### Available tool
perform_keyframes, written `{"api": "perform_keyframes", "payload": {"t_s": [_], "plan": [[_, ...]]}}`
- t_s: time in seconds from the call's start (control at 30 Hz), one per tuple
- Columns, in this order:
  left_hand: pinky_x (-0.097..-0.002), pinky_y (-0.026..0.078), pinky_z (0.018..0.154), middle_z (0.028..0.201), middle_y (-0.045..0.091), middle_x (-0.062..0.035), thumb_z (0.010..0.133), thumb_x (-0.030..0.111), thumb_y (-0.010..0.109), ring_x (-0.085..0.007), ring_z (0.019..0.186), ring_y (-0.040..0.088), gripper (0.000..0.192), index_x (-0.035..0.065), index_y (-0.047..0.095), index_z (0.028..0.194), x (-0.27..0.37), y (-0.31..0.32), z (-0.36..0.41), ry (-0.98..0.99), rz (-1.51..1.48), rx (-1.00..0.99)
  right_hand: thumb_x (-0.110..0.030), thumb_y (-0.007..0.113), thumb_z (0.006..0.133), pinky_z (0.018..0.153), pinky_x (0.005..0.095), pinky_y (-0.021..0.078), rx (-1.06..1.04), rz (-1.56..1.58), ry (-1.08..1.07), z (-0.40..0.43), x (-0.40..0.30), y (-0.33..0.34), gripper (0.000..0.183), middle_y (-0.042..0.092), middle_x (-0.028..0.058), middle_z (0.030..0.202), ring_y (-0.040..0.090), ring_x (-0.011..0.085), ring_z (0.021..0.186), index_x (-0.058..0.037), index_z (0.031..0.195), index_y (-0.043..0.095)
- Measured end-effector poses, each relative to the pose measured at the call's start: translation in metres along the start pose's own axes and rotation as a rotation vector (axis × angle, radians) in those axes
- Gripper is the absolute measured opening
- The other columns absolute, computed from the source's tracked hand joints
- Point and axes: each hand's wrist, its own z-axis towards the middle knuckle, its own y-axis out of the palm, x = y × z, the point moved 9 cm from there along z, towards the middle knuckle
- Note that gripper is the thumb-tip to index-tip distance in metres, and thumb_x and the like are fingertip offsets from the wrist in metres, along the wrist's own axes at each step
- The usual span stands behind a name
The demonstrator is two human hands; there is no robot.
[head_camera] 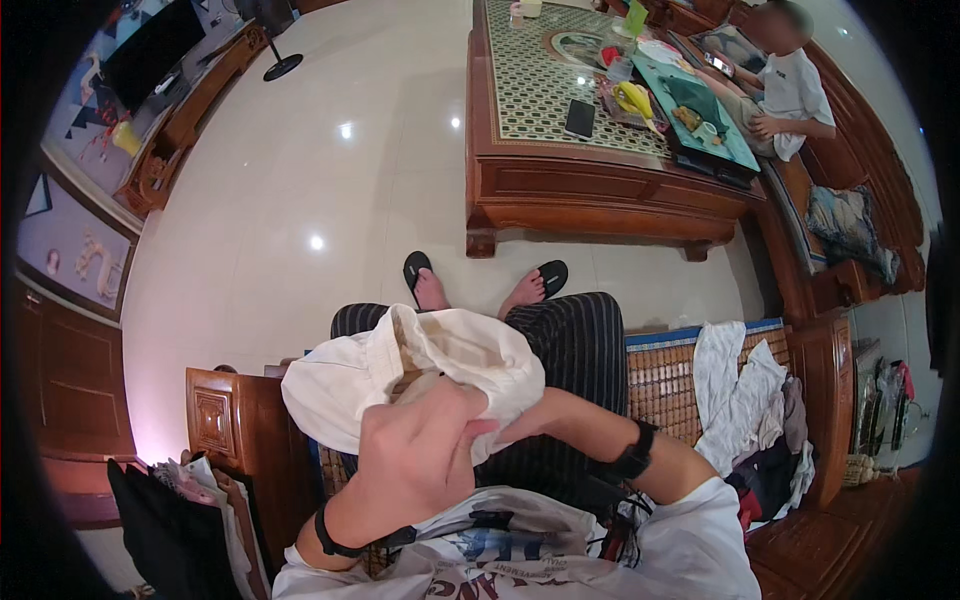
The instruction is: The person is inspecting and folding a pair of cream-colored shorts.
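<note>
A cream-coloured cloth garment point(330, 394) with a gathered, elastic-looking band lies bunched over my lap, its opening facing up. My left hand point(424, 442) is closed on the near edge of that opening, with its knuckles up. From the right, my right hand point(521, 427) holds the garment's near right side; its fingers are mostly hidden by the cloth. Under the garment are my dark striped trousers point(577, 352).
To my right, a pile of clothes point(750, 420) lies on the bench's beaded mat point(660, 375). Several garments point(176, 510) hang by the wooden armrest point(217, 420) at left. Ahead stands a wooden table point(600, 184) with a phone point(580, 118) and bananas point(632, 99). A person point(787, 90) sits beyond it.
</note>
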Motion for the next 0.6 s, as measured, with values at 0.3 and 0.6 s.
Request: {"api": "perform_keyframes", "payload": {"t_s": [0.3,0.6], "plan": [[-0.0341,0.043,0.046,0.069,0.058,-0.0110,0.071,-0.011,0.071,-0.0302,0.051,0.058,0.024,0.0017,0.059,0.086,0.015,0.005,-0.003,0.071,-0.061,-0.026,-0.011,0.056,0.101,0.110,0.0344,0.0417,0.292,-0.212,-0.182,0.018,0.028,-0.011,0.048,0.058,0.0124,0.145,0.055,0.0231,0.126,-0.0036,0.149,0.050],[-0.0377,0.050,0.054,0.079,0.065,-0.0150,0.086,-0.001,0.072,-0.0349,0.064,0.067,0.015,0.0012,0.064,0.098,-0.032,-0.009,-0.006,-0.164,0.099,0.025,-0.011,0.055,0.102,0.108,0.0345,0.0434,0.314,-0.428,-0.213,0.011,0.034,-0.032,0.045,0.060,0.0138,0.142,0.058,0.0253,0.124,-0.0035,0.146,0.053]]}}
